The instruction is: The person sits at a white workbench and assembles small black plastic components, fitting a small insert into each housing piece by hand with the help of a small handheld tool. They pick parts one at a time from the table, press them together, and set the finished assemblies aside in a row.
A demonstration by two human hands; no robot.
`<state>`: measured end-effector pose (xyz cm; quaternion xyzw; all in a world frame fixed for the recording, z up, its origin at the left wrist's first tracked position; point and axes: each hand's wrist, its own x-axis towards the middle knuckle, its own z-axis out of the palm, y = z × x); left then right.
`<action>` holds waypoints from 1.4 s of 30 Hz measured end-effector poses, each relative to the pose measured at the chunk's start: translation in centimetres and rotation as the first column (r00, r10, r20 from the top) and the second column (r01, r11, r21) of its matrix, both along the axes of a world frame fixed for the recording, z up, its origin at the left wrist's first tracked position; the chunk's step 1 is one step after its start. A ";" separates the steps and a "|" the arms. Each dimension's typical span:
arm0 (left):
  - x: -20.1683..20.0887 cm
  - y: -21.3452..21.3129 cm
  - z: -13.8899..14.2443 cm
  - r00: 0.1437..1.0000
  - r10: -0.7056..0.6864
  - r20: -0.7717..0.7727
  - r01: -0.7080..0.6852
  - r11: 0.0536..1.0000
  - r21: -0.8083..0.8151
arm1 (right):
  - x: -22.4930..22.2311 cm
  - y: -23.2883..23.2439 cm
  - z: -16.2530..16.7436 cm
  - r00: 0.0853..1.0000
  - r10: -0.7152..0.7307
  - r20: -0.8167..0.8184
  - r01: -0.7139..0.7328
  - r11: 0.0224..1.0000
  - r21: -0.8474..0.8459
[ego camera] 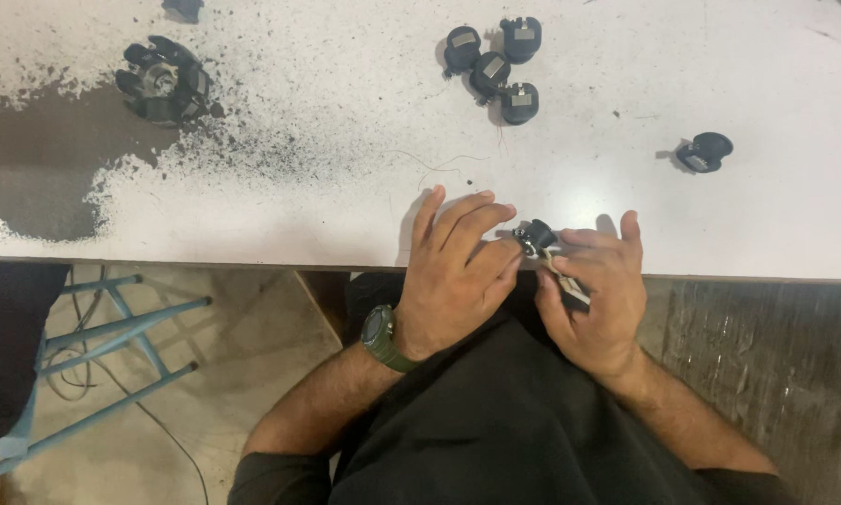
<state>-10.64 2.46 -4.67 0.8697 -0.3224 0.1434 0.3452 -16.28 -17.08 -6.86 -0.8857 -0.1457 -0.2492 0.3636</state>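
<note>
At the near edge of the worn white table (327,215), my right hand (600,299) grips a small black part with metal and a white piece (544,245), its top sticking out above my fingers. My left hand (458,271), with a green watch at the wrist, rests against the table edge; its fingertips touch the black part from the left. What lies under my palms is hidden.
Several similar black parts (495,65) sit clustered at the far middle of the table, and a single one (705,151) lies to the right. A larger black round assembly (163,82) stands far left. A blue metal stool frame (112,346) stands on the floor to my left.
</note>
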 end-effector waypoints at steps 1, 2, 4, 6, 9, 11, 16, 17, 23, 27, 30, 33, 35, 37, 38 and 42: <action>0.0 0.1 -0.1 1.000 0.003 -0.002 -0.003 1.000 -0.013 | 0.1 0.0 0.1 1.000 -0.006 0.002 0.006 1.000 0.012; -0.1 0.1 -0.2 1.000 -0.004 0.002 0.004 0.999 -0.050 | 0.1 0.1 0.1 1.000 0.003 -0.003 -0.003 1.000 -0.003; -0.2 0.1 -0.5 1.000 -0.021 0.012 0.023 0.992 -0.127 | 0.1 0.2 0.3 1.000 0.016 -0.011 -0.017 0.999 -0.034; -0.1 0.2 -0.8 0.997 -0.015 0.077 0.022 0.996 -0.089 | 0.2 0.2 0.5 1.000 0.016 -0.023 -0.017 0.999 -0.031; -0.2 0.1 -1.1 0.988 -0.032 0.149 0.034 0.999 -0.015 | 0.4 0.1 0.6 0.999 0.022 -0.033 -0.023 1.000 -0.012; -0.3 0.0 -1.1 0.984 -0.052 0.171 0.052 0.999 0.006 | 0.5 0.0 0.6 0.999 0.026 -0.028 -0.027 1.000 -0.003; -0.4 -0.5 -0.7 0.983 -0.039 0.178 0.042 0.999 -0.013 | 0.6 -0.1 0.7 0.999 0.035 -0.012 -0.035 0.999 0.007; -0.4 -0.7 -0.7 0.990 -0.019 0.139 0.024 0.999 -0.037 | 0.6 -0.1 0.7 0.999 0.036 -0.016 -0.036 0.999 0.006; -0.1 -1.2 -0.1 0.997 0.045 -0.065 -0.048 0.998 -0.045 | 0.6 -0.4 0.2 1.000 0.028 -0.010 -0.028 1.000 -0.009; 0.0 -1.2 0.3 0.990 0.043 -0.135 -0.044 0.999 -0.011 | 0.4 -0.5 -0.3 0.999 0.030 0.044 -0.028 0.999 -0.039; 0.0 -1.1 0.4 0.991 0.032 -0.128 -0.037 0.999 -0.033 | 0.2 -0.5 -0.9 0.989 0.102 0.104 -0.101 0.995 -0.013; -0.1 -0.7 0.4 0.992 0.025 -0.126 -0.031 0.999 -0.042 | 0.2 -0.3 -1.5 0.988 0.113 0.108 -0.114 0.994 -0.005; -0.1 -0.5 0.4 0.992 0.024 -0.121 -0.030 0.998 -0.046 | 0.2 -0.1 -1.6 0.990 0.094 0.107 -0.093 0.996 -0.010; -0.1 -0.4 0.3 0.993 0.022 -0.119 -0.028 0.998 -0.054 | 0.3 0.1 -1.4 0.991 0.077 0.107 -0.076 0.997 -0.012; -0.1 -0.4 0.3 0.992 0.023 -0.123 -0.031 0.998 -0.059 | 0.2 0.3 -1.2 0.992 0.073 0.100 -0.072 0.997 -0.012; -0.2 -0.1 0.1 0.993 0.022 -0.116 -0.028 0.998 -0.055 | 0.2 0.7 -0.3 0.996 0.056 0.072 -0.053 0.998 -0.042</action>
